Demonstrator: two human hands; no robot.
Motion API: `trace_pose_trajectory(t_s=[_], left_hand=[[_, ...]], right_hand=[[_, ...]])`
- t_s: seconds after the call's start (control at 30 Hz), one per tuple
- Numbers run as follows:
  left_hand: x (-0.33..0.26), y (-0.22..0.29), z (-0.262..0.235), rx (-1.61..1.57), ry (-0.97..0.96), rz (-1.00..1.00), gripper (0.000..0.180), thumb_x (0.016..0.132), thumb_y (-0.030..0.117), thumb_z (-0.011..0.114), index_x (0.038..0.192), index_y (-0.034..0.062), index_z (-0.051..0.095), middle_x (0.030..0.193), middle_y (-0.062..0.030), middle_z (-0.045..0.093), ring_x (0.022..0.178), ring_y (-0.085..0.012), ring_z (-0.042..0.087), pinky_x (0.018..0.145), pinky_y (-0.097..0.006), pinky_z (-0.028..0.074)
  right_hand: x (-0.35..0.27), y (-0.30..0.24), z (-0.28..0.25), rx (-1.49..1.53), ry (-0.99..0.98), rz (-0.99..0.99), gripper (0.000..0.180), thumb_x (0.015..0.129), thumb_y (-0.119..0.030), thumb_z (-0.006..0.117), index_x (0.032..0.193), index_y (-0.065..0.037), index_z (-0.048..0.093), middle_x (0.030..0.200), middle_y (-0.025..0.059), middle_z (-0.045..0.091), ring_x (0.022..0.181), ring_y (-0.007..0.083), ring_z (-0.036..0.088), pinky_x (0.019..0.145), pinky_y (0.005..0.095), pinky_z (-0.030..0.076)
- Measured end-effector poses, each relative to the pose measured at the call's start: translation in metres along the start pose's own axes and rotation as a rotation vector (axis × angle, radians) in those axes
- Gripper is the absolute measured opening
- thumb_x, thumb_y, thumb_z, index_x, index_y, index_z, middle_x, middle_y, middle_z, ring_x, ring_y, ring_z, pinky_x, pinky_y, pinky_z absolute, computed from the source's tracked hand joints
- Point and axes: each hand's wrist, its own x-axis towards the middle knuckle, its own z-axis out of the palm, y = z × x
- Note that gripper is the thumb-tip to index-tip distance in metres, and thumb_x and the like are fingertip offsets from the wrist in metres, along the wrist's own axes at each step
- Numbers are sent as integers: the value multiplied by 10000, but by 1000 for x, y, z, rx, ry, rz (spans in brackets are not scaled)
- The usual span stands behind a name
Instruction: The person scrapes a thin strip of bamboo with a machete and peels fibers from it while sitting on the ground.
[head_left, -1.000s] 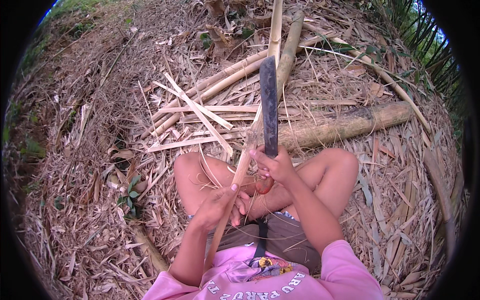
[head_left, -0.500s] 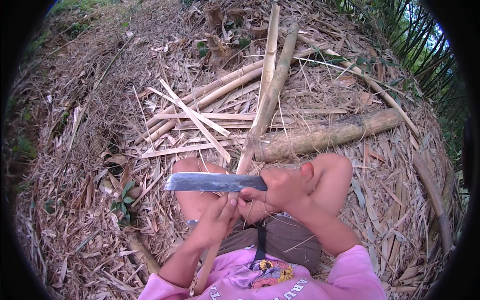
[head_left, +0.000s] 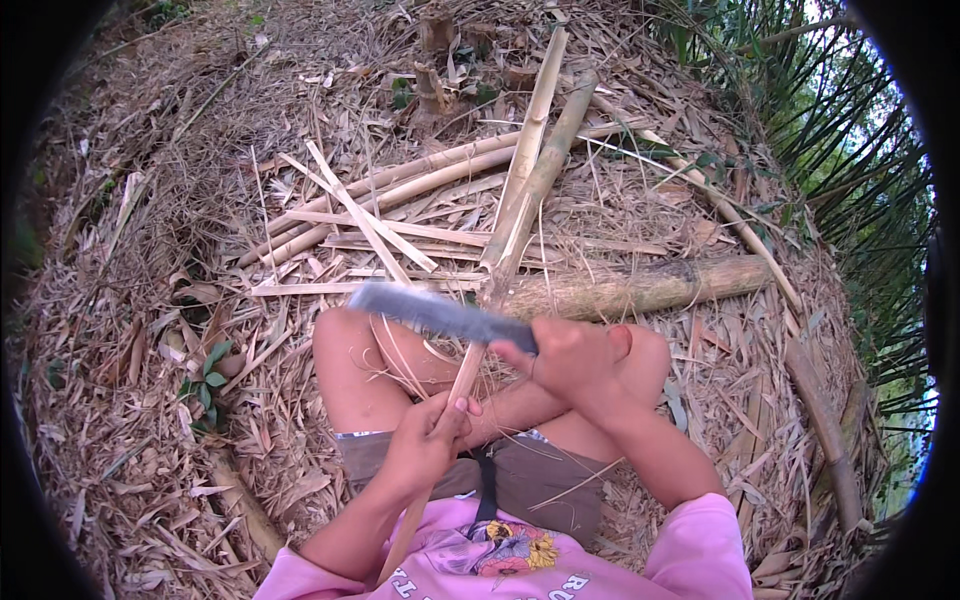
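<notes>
A long bamboo strip (head_left: 466,376) slants from my shirt up between my crossed legs toward the thick bamboo log. My left hand (head_left: 425,440) is closed around this strip, above my lap. In my right hand (head_left: 572,362) is the handle of a machete, its fingers wrapped round it. The broad grey machete blade (head_left: 440,314) points left across the strip, ahead of my left hand, and is smeared by motion. Whether its edge touches the strip I cannot tell. Thin curled shavings (head_left: 400,365) hang beside the strip near my left leg.
Just beyond my legs lies a thick bamboo log (head_left: 640,290), with a bamboo pole (head_left: 560,150) and a split bamboo length (head_left: 528,150) leaning across it. Several cut strips (head_left: 370,225) are piled to the left. Dry leaves cover the ground; stumps (head_left: 430,95) stand farther off.
The machete has moved forward along the strip, away from my left hand, and its tip has risen. My left hand still grips the strip. The whole view has shifted slightly.
</notes>
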Motion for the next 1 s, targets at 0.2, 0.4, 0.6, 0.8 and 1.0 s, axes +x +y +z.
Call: trace_pose_trajectory(t_s=[0.2,0.4,0.6,0.8,1.0], left_hand=[[-5,-9,-5,-66,-39,-117,294,1049,249,439,1119,21,611,666,67,399,491,-31,302,431,-205,230],[-13,-6,-9,-75,-34,-138,320,1044,264,449,1164,12,605,686,65,395,509,-31,314,437,-195,234],[-10,16,-12,-123,-153,-162,333,1050,263,437,1272,50,565,714,51,373,523,-39,330,439,-189,275],[-22,17,-10,-44,-242,-55,307,1066,232,377,1253,58,546,711,41,384,555,-55,371,502,-202,333],[-17,-22,-18,475,3,276,258,1049,205,425,976,13,581,657,-51,535,572,-141,536,543,-305,430]], right_hand=[[11,58,14,-175,-31,190,684,852,-714,488,698,-61,624,603,135,639,514,295,639,481,403,510],[13,104,-11,380,-139,662,674,942,-647,441,817,-23,666,541,81,573,448,229,547,445,382,431],[17,50,-45,1322,-548,671,400,1034,-417,431,1056,-30,527,530,8,501,413,77,466,394,227,363],[16,40,-47,1496,-561,619,363,1037,-376,441,1055,-24,530,663,59,596,485,106,537,453,237,447],[8,36,-49,1427,-387,635,363,1035,-367,451,998,-25,566,665,37,601,513,91,540,463,233,442]])
